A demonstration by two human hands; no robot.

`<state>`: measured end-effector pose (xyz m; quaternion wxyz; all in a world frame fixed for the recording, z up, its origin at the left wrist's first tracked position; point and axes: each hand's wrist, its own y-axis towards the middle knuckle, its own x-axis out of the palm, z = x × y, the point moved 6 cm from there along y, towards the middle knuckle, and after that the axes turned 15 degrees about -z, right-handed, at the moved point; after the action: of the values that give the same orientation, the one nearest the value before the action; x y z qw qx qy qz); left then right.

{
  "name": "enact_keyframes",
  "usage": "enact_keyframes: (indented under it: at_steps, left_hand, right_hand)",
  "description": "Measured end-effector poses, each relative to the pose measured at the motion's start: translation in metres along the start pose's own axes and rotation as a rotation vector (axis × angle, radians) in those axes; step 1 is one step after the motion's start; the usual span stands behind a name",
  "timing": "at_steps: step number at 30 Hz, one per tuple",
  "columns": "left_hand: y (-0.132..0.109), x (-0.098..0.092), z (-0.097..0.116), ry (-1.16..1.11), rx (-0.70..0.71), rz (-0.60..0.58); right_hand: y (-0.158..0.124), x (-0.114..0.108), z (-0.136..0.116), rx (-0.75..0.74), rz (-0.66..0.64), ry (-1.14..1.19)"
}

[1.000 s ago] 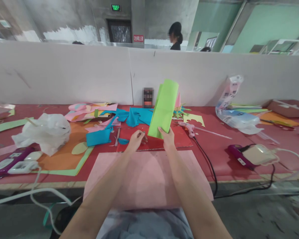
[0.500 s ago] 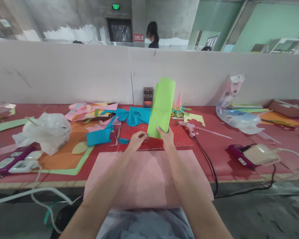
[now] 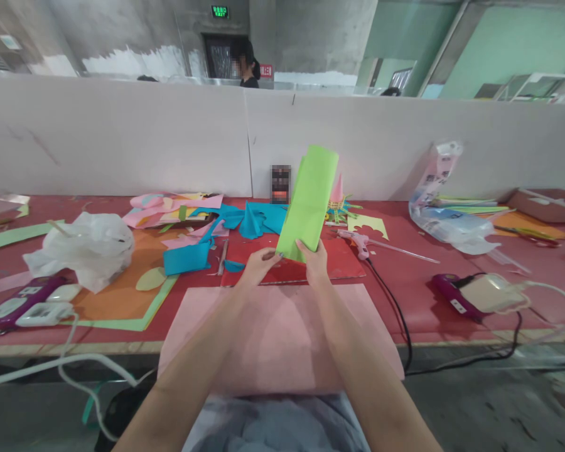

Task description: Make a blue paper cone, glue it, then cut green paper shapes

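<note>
A folded sheet of bright green paper stands up in front of me, its top tilted to the right. My right hand grips its lower right edge, thumb on the near face and fingers hidden behind. At the lower left corner, my left hand is closed, fingertips pinching the paper's edge. Below both hands lies a red board, and nearer me a pink sheet hangs over the table edge. Behind the paper, a small pink cone piece is partly covered.
Blue paper pieces and pink scraps lie left. A pink glue gun with a black cord rests right. Farther out are a white plastic bag, purple power strips, scissors and a white partition.
The green paper's top has leaned slightly farther right, while both hands stay almost in place. Beyond the partition, a person has moved left.
</note>
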<state>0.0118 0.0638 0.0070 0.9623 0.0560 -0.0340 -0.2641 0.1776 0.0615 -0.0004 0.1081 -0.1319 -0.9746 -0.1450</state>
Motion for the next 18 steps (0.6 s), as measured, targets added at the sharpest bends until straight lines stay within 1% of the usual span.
enact_keyframes:
  at_steps: [3, 5, 8, 10, 12, 15, 18]
  left_hand:
    - [0.000, -0.006, -0.004, 0.043, -0.026, 0.046]
    - [0.002, -0.011, -0.007, 0.087, -0.019, 0.078]
    - [0.004, -0.017, -0.012, 0.130, -0.005, 0.095]
    - [0.004, -0.017, -0.013, 0.105, -0.013, 0.087]
    - [0.004, -0.014, -0.012, 0.053, -0.021, 0.072]
    - [0.002, -0.008, -0.006, 0.009, -0.024, 0.069]
    - [0.001, -0.003, -0.005, -0.044, -0.035, 0.069]
  right_hand:
    - [-0.003, 0.009, 0.000, 0.006, -0.037, 0.040]
    - [-0.005, 0.015, -0.001, 0.026, -0.080, 0.091]
    - [-0.008, 0.023, 0.002, 0.119, -0.152, 0.187]
    - [-0.009, 0.025, 0.005, 0.184, -0.185, 0.215]
    - [-0.009, 0.023, 0.007, 0.203, -0.175, 0.204]
    - [-0.007, 0.018, 0.012, 0.192, -0.132, 0.201]
    - [-0.006, 0.021, 0.016, 0.190, -0.130, 0.261]
